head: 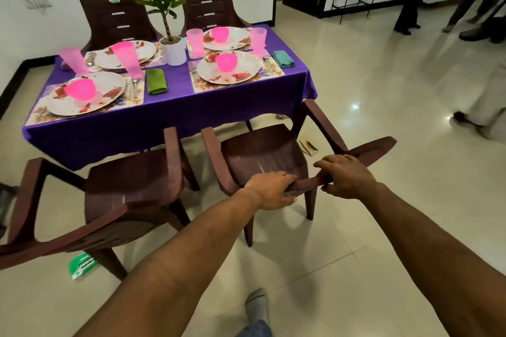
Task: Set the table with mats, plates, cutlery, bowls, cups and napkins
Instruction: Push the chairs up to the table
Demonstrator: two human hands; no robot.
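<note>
A green sticker [83,265] on the floor, lower left of frame, bears white lettering, not legible.

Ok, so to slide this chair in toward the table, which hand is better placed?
Neither alone. The left hand and right hand both grip the chair's backrest, side by side. The right sits nearer its middle, so it probably steers better.

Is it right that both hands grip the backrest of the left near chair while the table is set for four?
Not quite: the head view shows the left hand and right hand gripping the backrest of the right near chair. The table is set for four.
</note>
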